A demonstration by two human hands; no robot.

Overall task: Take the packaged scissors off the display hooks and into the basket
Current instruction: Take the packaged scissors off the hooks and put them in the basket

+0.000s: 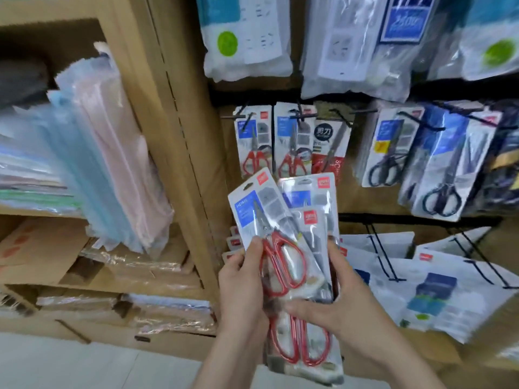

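Several packaged scissors (pixel 269 220) are off the display hooks (pixel 231 117), fanned just below them, with the fingers of the left hand (pixel 241 279) and right hand (pixel 345 301) curled round the bunch. More red-handled packs (pixel 254 144) hang at the left end of the rail (pixel 266 94). No basket shows, so the drop remains.

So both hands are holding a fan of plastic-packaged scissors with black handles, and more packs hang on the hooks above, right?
Not quite. The head view shows the plastic-packaged scissors in the left hand and right hand have red handles, not black. More packs hang on the hooks above.
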